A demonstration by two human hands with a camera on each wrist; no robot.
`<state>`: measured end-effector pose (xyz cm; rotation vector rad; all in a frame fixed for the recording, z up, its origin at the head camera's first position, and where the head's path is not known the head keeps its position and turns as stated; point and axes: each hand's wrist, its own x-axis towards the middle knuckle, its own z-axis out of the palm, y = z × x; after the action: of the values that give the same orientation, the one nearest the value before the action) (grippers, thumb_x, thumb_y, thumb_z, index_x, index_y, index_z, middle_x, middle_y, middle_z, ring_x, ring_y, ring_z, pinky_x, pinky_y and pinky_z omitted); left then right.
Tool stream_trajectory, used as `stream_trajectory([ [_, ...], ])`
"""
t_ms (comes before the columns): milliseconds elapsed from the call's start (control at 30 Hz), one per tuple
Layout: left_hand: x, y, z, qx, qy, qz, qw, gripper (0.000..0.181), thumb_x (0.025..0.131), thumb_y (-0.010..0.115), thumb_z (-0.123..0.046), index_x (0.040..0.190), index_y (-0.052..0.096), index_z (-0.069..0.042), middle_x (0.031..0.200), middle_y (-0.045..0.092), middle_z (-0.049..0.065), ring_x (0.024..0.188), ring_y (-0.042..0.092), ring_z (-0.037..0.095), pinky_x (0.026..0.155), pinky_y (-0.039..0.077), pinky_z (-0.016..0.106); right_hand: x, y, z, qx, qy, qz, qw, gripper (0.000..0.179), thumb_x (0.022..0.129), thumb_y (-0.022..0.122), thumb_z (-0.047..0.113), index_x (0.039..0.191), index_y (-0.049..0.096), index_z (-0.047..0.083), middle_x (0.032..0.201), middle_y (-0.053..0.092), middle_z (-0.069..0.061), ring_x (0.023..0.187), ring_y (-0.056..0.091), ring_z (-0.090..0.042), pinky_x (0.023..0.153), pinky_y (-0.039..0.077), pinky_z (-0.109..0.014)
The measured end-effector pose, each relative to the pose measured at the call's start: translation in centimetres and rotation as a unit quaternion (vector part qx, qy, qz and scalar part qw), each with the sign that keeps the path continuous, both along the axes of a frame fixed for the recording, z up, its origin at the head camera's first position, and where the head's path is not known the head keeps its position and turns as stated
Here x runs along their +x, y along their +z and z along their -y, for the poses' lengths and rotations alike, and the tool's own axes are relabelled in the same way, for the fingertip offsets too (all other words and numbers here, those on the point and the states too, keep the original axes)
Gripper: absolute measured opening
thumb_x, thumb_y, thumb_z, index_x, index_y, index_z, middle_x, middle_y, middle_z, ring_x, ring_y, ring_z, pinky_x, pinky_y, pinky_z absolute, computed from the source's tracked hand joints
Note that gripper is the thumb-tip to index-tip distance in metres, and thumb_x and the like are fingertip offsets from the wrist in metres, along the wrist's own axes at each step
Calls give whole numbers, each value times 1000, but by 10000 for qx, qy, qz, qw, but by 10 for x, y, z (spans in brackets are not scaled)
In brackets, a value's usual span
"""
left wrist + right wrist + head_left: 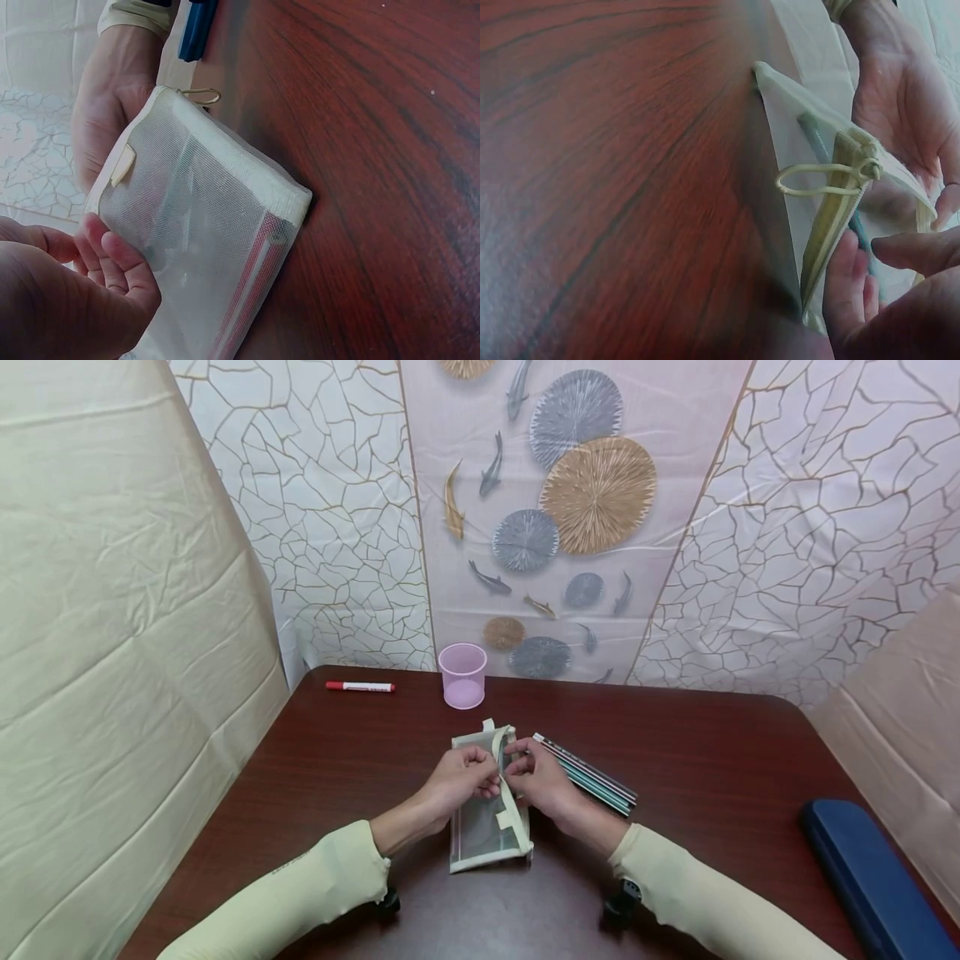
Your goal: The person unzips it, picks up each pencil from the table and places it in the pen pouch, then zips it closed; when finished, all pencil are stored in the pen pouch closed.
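A pale mesh zip pouch [476,827] with cream trim lies between the hands on the table, its zipped side parted. My left hand [461,775] pinches the edge of the opening. At the other side of the opening, my right hand [540,777] has its thumb and fingers around a teal pencil [817,136]. Most of this pencil lies inside the pouch and shows through the mesh in the left wrist view. A cream zip-pull loop [817,181] hangs from the pouch's end. Several striped pencils [592,779] lie beside the right hand, partly hidden by it.
A pink plastic cup [463,681] stands at the table's back edge. Left of it lies a red and white marker [360,687]. A long blue case [870,868] rests along the right edge of the dark wooden table [720,760].
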<state>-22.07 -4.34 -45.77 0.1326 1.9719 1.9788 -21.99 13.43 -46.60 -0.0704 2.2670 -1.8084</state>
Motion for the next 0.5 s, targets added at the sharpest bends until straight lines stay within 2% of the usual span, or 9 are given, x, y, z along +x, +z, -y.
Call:
stream_trajectory([
  [133,0,0,1,-29,34,11,10000,4,95,59,-8,94,63,-5,78,66,0,69,68,8,69,59,22,0,0,0,113,-10,-97,9999,40,96,64,-2,135,55,1,103,67,-14,80,64,-16,63,61,-36],
  [333,0,0,2,-90,93,-18,9999,7,94,60,-9,96,63,-4,80,67,1,70,68,9,70,59,23,-2,9,-12,-95,-225,-227,9994,41,95,68,-1,133,53,-3,107,66,-19,75,68,-21,65,65,-46],
  [500,0,0,2,-87,67,-42,9999,8,94,59,-9,96,64,-3,80,67,1,70,68,9,70,59,23,-9,14,-32,-10,-358,-484,9982,39,96,69,3,132,54,-3,108,67,-18,79,71,-24,65,64,-43],
])
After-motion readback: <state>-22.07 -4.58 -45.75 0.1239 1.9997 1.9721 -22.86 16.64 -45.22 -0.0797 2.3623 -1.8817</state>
